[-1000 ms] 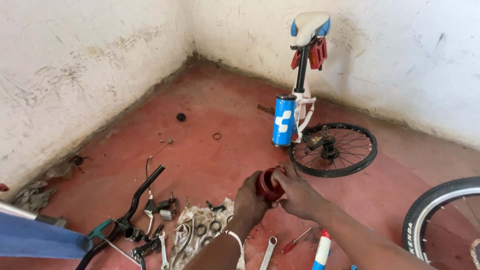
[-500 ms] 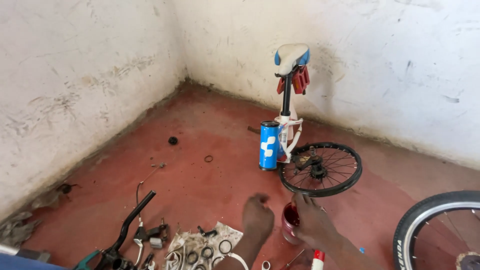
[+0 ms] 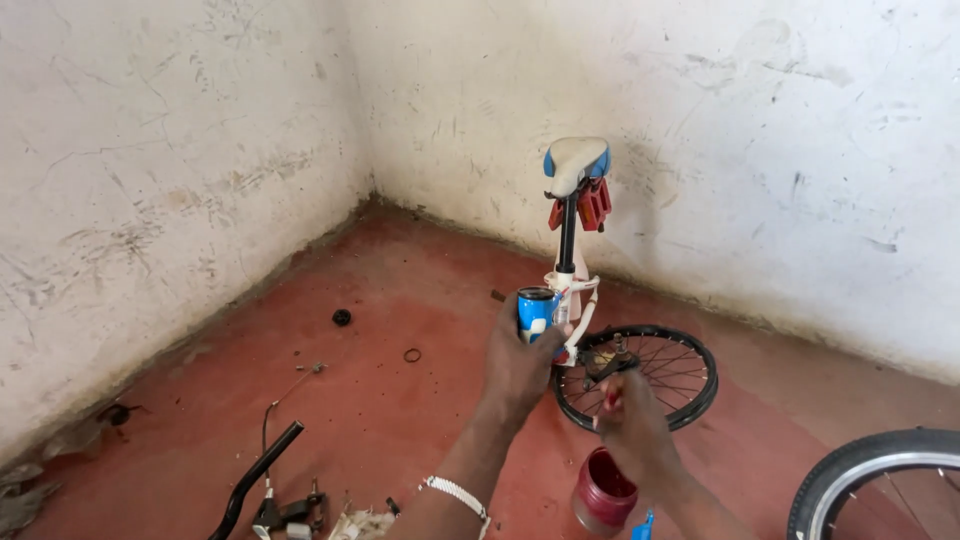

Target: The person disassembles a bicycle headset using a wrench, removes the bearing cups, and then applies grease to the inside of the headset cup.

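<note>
The left hand [image 3: 520, 365] clasps the blue frame tube [image 3: 535, 310] near the floor's far corner, steadying it; the right hand [image 3: 632, 425] pinches something small above the red tin [image 3: 603, 492].

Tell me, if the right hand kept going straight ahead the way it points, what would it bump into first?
Most likely the small spoked wheel. The right hand points up and away, above the red tub, with the wheel's hub right past its fingertips. Depth is hard to judge, so it may already be touching.
</note>
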